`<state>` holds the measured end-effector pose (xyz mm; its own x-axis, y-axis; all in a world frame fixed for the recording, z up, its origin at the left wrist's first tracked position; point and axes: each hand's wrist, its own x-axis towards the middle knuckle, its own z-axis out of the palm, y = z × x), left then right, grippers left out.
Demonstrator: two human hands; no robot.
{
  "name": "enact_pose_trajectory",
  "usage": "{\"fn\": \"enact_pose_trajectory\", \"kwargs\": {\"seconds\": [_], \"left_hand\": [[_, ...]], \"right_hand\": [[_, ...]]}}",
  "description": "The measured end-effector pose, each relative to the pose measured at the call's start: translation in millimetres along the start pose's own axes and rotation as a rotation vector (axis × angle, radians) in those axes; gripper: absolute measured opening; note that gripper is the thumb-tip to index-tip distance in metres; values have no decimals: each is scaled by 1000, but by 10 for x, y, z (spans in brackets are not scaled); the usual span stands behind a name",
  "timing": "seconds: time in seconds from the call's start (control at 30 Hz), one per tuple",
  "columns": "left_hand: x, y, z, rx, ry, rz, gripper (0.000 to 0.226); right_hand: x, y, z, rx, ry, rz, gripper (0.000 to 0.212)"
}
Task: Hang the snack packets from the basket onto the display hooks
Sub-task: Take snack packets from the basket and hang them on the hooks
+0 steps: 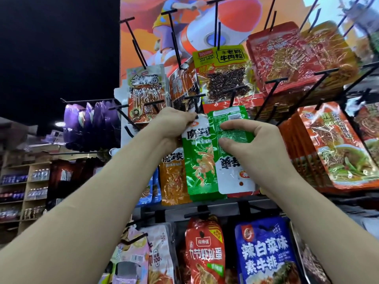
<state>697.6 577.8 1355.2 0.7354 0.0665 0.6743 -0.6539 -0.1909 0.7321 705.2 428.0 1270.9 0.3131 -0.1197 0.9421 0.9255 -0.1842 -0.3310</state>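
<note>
Here: left hand (174, 125), right hand (253, 144) pinch glossy rectangular green packets (199, 167).

We see black hooks (275, 80), a green packet (196, 167) with a white top, a second green packet (230, 128) with a white bottom, and a blue packet (264, 253) with white letters.
</note>
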Motion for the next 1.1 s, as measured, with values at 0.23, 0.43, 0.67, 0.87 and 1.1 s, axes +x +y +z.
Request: {"fn": "enact_pose_trajectory", "kwargs": {"seconds": [0.23, 0.43, 0.67, 0.87, 1.1], "left_hand": [[32, -299, -3, 211, 104, 263, 10], [-222, -462, -109, 422, 79, 387, 41], [-78, -574, -33, 947, 179, 422, 51], [-287, -547, -75, 872, 198, 644, 69], [-863, -329, -88, 221, -117, 731, 18]], "right_hand": [[-3, 31, -23, -94, 7, 32, 27], [-16, 22, -23, -16, -26, 101, 23], [-162, 1, -307, 341, -101, 312, 45], [-300, -20, -471, 503, -273, 310, 61], [-323, -240, -432, 109, -210, 118, 34]]}}
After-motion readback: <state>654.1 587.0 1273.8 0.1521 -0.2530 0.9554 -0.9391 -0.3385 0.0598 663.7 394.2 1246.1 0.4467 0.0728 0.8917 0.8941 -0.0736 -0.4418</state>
